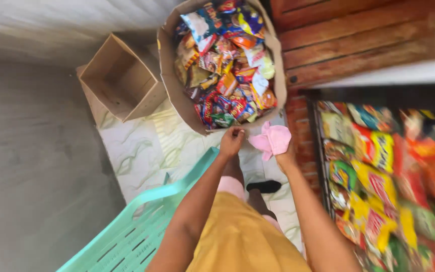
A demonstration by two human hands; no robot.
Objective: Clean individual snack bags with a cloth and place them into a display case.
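The left hand point(231, 141) pinches the near edge of the big brown cardboard box point(169, 75) full of bright snack packets point(225, 65) on the floor. The right hand point(283, 156) squeezes a pink cloth point(273, 139) just beside it.

Open tiled floor point(142, 146) between empty carton point(122, 78), snack-filled box point(222, 65) and green chair point(142, 221).
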